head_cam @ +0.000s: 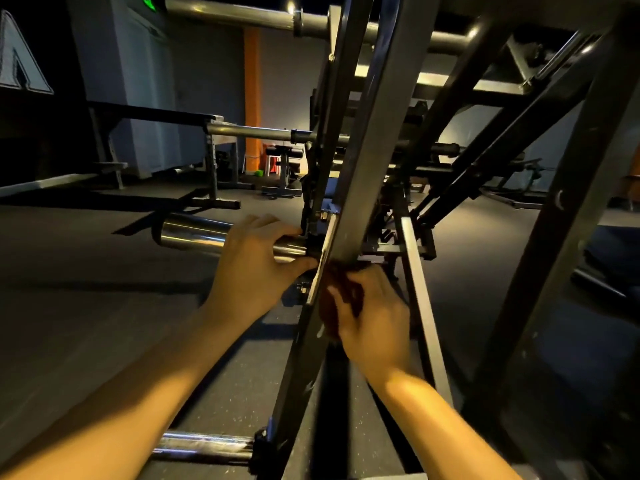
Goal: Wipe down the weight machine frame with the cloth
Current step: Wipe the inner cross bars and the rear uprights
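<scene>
**Q:** What's in hand here?

**A:** Dim gym. The right grip (372, 317) is bunched tight round a dark brown cloth (337, 289) and presses it to the slanted frame (374, 174). The spot is low down, where the grey bar meets a bolted bracket. I'd say the wipe is under way on the bar's lower stretch.

**Q:** And the other?

**A:** The left grip (252, 265) curls over a chrome peg (194, 233) that juts from the frame, fingers on top, thumb beneath. It looks like a brace.

**Q:** What next?

**A:** By my reckoning, a firm stroke along the bar with the cloth wrapped round its edges. The bolts and bracket close by could snag it. Plenty of frame looks left to do: black struts to the right, crossbars overhead.

**Q:** The materials?

**A:** The frame is square painted steel tube, matte and hard-edged. The peg is round and polished, throwing back light. The cloth is soft and crumpled, its weave too blurred to tell. A second peg (204, 445) sits low on the frame, above a speckled rubber floor (104, 323).
</scene>
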`<state>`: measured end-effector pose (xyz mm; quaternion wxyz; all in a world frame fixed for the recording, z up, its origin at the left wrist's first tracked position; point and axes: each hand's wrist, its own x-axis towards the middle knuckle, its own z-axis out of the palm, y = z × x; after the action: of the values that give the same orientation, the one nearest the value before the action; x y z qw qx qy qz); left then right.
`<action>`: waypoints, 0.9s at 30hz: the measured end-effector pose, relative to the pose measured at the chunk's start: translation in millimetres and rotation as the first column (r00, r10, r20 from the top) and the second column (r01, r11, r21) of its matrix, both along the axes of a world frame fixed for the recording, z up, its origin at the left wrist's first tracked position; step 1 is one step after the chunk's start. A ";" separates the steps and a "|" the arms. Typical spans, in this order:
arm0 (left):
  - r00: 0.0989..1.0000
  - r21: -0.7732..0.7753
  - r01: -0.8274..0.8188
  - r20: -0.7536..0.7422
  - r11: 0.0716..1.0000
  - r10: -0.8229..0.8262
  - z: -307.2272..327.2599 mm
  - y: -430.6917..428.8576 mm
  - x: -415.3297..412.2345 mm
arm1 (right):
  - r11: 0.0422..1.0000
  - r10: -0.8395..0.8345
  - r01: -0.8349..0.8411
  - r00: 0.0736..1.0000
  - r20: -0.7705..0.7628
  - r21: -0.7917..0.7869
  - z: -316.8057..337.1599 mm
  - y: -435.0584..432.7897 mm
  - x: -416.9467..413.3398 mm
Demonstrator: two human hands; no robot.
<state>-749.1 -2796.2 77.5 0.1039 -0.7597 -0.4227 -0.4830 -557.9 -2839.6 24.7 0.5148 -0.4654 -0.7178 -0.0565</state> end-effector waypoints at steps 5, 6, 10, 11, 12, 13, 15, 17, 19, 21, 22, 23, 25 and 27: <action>1.000 0.016 -0.018 -0.010 1.000 0.019 -1.0 2.4 -1.4 | 0.984 -0.033 0.067 0.979 -0.200 0.166 91.3 16.3 4.7; 1.000 0.018 -0.023 -0.014 1.000 0.023 -1.5 2.9 -1.4 | 0.970 -0.025 0.079 0.973 -0.228 0.231 98.4 20.1 4.4; 0.999 0.033 -0.039 -0.030 0.999 0.040 -3.6 4.3 -0.9 | 0.999 0.016 -0.008 0.984 -0.176 0.047 25.9 10.0 -6.5; 0.999 0.035 -0.045 -0.025 0.998 0.046 -4.0 3.8 -0.4 | 1.000 0.011 -0.012 0.996 -0.088 -0.014 4.4 0.0 -8.4; 0.999 0.033 -0.047 -0.018 0.998 0.047 -3.9 3.2 0.1 | 0.998 0.015 -0.015 1.000 -0.002 -0.057 -9.2 -6.6 -8.3; 0.999 0.030 -0.043 -0.011 0.999 0.044 -3.7 2.0 0.3 | 0.997 0.014 -0.009 0.998 0.063 -0.073 -10.2 -8.0 -6.0; 1.000 0.030 -0.028 -0.012 0.999 0.028 -3.1 0.8 -0.1 | 0.998 -0.014 0.019 0.997 0.072 -0.060 17.3 -0.4 -0.4; 0.999 0.032 -0.028 -0.015 0.999 0.029 -2.1 1.5 -0.3 | 0.998 -0.016 0.019 0.999 -0.047 0.053 56.7 11.5 5.0; 0.999 0.042 -0.043 -0.021 0.998 0.044 -3.0 2.8 -0.6 | 0.988 0.025 0.005 0.982 -0.185 0.157 75.5 18.1 4.6; 0.999 0.056 -0.045 -0.016 0.997 0.046 -5.0 2.8 0.3 | 0.993 0.061 -0.029 0.959 -0.277 0.117 52.6 19.0 -1.1; 0.999 0.064 -0.042 -0.011 0.997 0.043 -5.5 2.2 0.9 | 0.998 0.051 -0.039 0.958 -0.284 0.049 28.6 16.2 -4.6; 0.999 0.069 -0.042 -0.010 0.997 0.043 -5.7 1.4 1.5 | 0.999 0.033 -0.040 0.969 -0.245 -0.025 2.5 10.6 -8.4; 0.999 0.066 -0.047 -0.013 0.997 0.048 -5.9 -0.1 2.1 | 0.993 0.030 -0.042 0.994 -0.106 -0.111 -38.6 -5.3 -15.0; 0.999 0.055 -0.046 -0.020 0.997 0.047 -6.1 -0.8 1.5 | 0.992 0.029 -0.035 0.998 -0.047 -0.120 -41.1 -9.9 -14.0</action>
<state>-747.6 -2797.0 71.4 0.1403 -0.7516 -0.4258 -0.4839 -571.9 -2849.6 -16.4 0.5027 -0.4854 -0.7153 0.0060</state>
